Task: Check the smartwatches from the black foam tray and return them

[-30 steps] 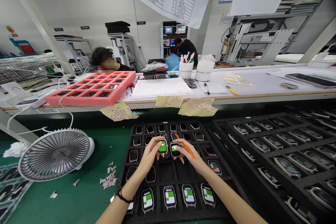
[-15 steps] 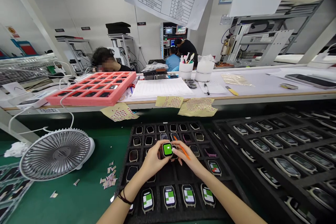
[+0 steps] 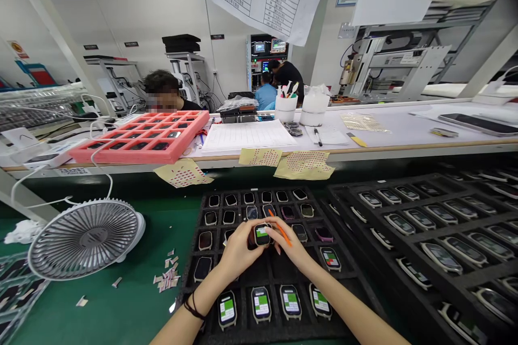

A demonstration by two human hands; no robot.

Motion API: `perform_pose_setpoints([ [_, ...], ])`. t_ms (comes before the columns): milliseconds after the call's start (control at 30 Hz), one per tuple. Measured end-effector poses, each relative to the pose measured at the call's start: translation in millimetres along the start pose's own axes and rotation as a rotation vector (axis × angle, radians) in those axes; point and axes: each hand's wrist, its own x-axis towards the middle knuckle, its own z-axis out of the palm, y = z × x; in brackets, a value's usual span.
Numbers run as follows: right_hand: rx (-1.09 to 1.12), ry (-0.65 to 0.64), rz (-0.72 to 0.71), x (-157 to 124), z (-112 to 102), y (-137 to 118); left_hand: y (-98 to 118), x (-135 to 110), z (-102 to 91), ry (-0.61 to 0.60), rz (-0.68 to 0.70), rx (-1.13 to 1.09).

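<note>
Both the left hand (image 3: pixel 238 250) and right hand (image 3: pixel 290 243) clamp a smartwatch (image 3: pixel 262 234), screen up, long axis pointing forward.

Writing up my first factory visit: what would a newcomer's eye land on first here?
Front and centre, the left hand holds a smartwatch against the right hand, which grips an orange stick, over a black foam tray of watches in rows. Beyond, a pink foam tray sits on the bench, and a grey desk fan stands on the green mat at left.

Watch (image 3: pixel 262 234) glossy glass; black foam tray (image 3: pixel 267 275) matt; fan (image 3: pixel 84 238) grey plastic.
</note>
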Motion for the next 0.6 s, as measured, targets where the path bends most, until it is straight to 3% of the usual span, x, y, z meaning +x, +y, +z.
perform_pose_setpoints([
  [267, 0.031, -0.061, 0.006, -5, 5, -10, -4, 2, -0.5, 0.006, 0.113, 0.201],
  [433, 0.201, -0.096, 0.094, -6, -1, -18, 4, 3, -4.5, 0.047, 0.163, 0.105],
  [600, 0.426, -0.316, 0.219, -9, -6, -27, 10, 2, -6.6, 0.017, 0.149, 0.024],
])
